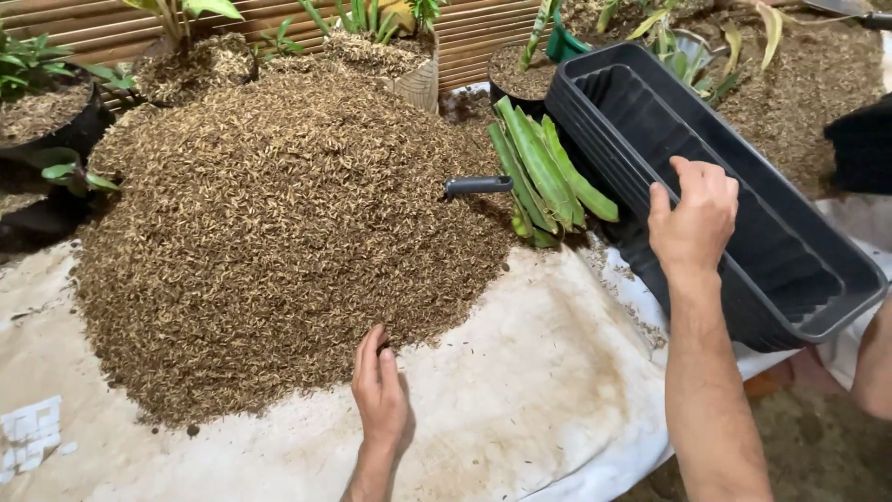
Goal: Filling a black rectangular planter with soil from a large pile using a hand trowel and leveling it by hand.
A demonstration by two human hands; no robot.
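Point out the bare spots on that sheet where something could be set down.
The white sheet is bare between the left hand and the right forearm, below the husk pile. A second patch lies at the lower left corner under the pile. It is crowded by the cut green leaves and black planter, gripped by the right hand.

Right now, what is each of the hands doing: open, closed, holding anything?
Left hand: open, flat, fingertips at the edge of the husk pile.
Right hand: closed on the rim of the black planter trough.

Black oblong planter (790, 270) empty, tilted, right; brown husk heap (279, 232) on white sheet.
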